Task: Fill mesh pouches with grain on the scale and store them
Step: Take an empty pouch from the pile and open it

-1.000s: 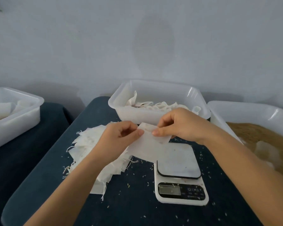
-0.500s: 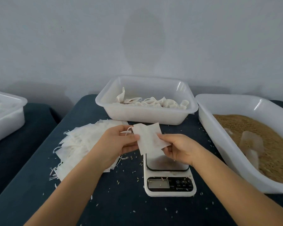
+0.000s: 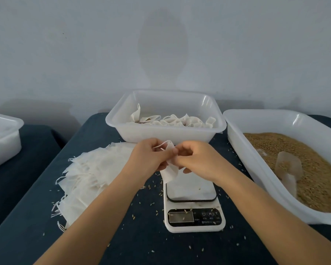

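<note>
White mesh, that's what you've got between your hands — one small pouch, held up just above the far edge of the scale. Your left hand has its fingers curled in, pinching the pouch's top edge, and your right hand pinches that same edge from the other side, fingertips nearly meeting. A loop of drawstring sticks up between them, and the body of the pouch hangs down limp towards the scale's platform. The scale sits on the dark blue tabletop with loose grains scattered around it and a few on its display. To your left lies a spread heap of empty pouches, strings trailing. Straight ahead, a white tub holds pouches lying in a row. On your right, a larger tub is filled with brown grain — a translucent scoop rests half sunk in it. Another white tub shows at the far left edge.
</note>
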{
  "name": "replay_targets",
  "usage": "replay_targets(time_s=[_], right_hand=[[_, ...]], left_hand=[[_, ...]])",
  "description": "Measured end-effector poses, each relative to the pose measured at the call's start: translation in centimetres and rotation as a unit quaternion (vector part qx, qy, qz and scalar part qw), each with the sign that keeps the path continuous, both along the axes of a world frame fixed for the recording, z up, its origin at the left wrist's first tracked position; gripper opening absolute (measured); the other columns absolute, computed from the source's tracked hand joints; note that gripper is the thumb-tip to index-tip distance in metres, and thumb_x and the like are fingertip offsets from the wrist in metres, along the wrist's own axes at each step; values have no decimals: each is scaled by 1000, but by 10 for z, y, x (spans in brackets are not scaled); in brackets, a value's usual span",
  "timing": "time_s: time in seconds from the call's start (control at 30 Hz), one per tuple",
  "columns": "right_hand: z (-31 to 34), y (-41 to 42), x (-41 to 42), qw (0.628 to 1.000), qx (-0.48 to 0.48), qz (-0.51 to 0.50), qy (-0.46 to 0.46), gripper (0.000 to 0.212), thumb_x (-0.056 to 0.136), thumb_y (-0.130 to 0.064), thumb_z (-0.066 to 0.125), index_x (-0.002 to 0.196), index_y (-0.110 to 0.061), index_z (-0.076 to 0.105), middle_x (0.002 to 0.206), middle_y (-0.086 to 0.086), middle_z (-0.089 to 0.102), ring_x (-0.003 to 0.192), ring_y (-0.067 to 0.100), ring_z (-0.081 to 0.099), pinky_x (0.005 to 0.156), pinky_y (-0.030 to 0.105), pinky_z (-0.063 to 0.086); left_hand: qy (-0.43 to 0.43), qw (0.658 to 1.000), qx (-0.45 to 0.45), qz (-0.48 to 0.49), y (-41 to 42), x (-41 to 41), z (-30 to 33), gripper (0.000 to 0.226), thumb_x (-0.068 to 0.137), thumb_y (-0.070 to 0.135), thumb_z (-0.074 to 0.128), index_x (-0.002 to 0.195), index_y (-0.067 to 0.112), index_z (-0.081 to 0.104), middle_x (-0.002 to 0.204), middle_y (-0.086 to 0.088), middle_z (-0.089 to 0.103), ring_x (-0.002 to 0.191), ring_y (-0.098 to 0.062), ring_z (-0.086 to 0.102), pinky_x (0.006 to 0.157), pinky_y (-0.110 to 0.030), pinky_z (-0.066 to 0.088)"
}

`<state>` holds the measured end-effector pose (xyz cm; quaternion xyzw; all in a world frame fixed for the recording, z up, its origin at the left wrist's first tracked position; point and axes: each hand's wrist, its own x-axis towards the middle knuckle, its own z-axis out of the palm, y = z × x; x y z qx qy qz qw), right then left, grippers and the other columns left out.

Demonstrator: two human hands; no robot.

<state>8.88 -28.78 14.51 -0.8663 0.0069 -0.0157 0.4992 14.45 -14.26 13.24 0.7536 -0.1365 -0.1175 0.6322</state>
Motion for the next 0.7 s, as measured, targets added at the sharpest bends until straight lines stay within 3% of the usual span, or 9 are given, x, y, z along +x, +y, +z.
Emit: replay_targets(time_s=[0.13, 0.23, 0.3, 0.43, 0.5, 0.57, 0.63, 0.7], right_hand=[[4, -5, 0, 993, -115, 14, 26, 26, 81, -15, 64, 101, -31, 59, 83, -9, 65, 75, 10, 65, 67, 26, 56], [1, -5, 0, 974, -223, -9, -36, 21, 84, -23, 64, 104, -27, 60, 72, -12, 58, 65, 4, 56, 56, 17, 39], [-1, -6, 1, 967, -247, -17, -66, 9, 88, -30, 61, 95, -24, 64, 70, -12, 60, 65, 5, 58, 56, 18, 40], [4, -15, 3, 988, -148, -33, -22, 12, 89, -29, 60, 80, -23, 65, 67, -8, 66, 60, 6, 66, 58, 21, 53], [7, -19, 4, 995, -95, -37, 1, 14, 88, -27, 60, 79, -20, 67, 58, -10, 64, 52, 1, 63, 49, 13, 47], [9, -21, 4, 997, -64, -32, 17, 16, 88, -26, 60, 76, -17, 66, 50, -11, 62, 49, 0, 60, 47, 10, 43], [10, -21, 4, 998, -45, -31, 21, 22, 89, -30, 61, 71, -16, 64, 50, -13, 62, 50, 1, 62, 47, 9, 43], [11, -21, 4, 998, -43, -33, 20, 25, 88, -32, 62, 71, -14, 65, 53, -11, 64, 51, 1, 63, 47, 9, 43]], left_hand=[[-80, 992, 97, -16, -2, -4, -2, 18, 78, 30, 74, 86, 18, 63, 51, 7, 57, 43, 1, 51, 46, -12, 40], [-133, 974, 179, -25, -4, -5, 0, 17, 79, 32, 70, 86, 20, 62, 54, 8, 57, 40, 4, 50, 39, -7, 31], [-157, 964, 212, -31, -5, -3, 4, 15, 82, 32, 67, 92, 24, 62, 60, 9, 58, 46, 6, 52, 43, -6, 34], [-204, 955, 211, -41, -4, -4, 10, 27, 87, 29, 59, 114, 28, 63, 83, 16, 53, 74, 9, 52, 64, 0, 35], [-240, 951, 173, -84, -4, -9, 8, 34, 86, 35, 60, 120, 29, 60, 102, 15, 50, 99, 6, 48, 80, 0, 32], [-279, 935, 173, -137, -4, -15, 3, 60, 76, 46, 70, 129, 27, 50, 121, 19, 42, 118, 2, 38, 96, -7, 30], [-306, 922, 191, -141, -8, -18, -6, 87, 64, 52, 78, 136, 26, 38, 126, 23, 35, 120, 2, 35, 101, -17, 33], [-279, 940, 164, -106, -13, -21, -14, 91, 61, 48, 82, 136, 32, 33, 124, 24, 39, 117, -1, 42, 98, -24, 39]])
